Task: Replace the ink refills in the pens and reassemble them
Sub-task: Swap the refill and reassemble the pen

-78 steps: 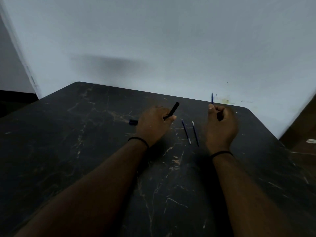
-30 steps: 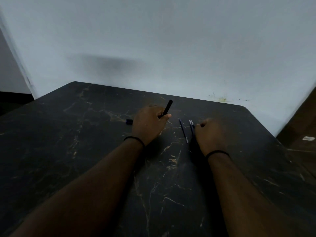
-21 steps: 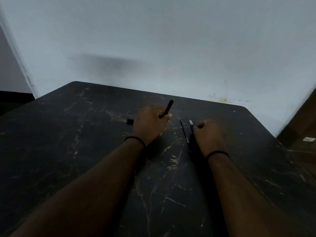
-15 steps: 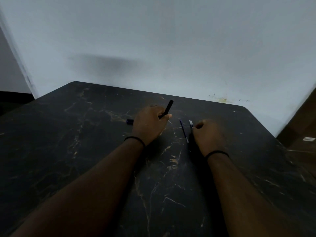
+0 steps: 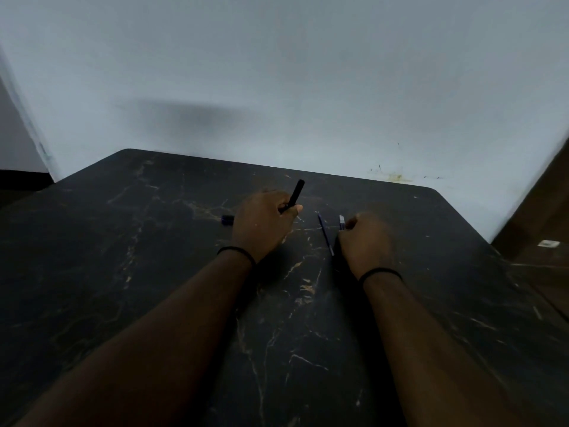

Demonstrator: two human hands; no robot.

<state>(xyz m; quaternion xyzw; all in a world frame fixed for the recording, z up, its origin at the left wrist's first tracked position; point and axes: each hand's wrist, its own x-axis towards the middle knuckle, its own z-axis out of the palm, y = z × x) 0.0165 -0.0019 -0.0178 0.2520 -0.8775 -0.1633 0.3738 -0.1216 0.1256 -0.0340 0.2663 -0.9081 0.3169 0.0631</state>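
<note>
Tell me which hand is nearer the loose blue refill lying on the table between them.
Right. The right hand sits just beside the refill, on its right. The left hand, holding a black pen barrel, is farther off to its left.

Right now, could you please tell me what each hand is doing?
Left hand: grips the black pen barrel.
Right hand: fingers curled at a refill on the table; actual grip cannot be told.

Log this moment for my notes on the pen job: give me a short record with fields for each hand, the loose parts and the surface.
left hand: grips a black pen barrel, tilted up and away
right hand: curled at a refill on the table; grip unclear
loose refill: flat between the hands
cap: left of left hand
surface: dark marbled table
</note>
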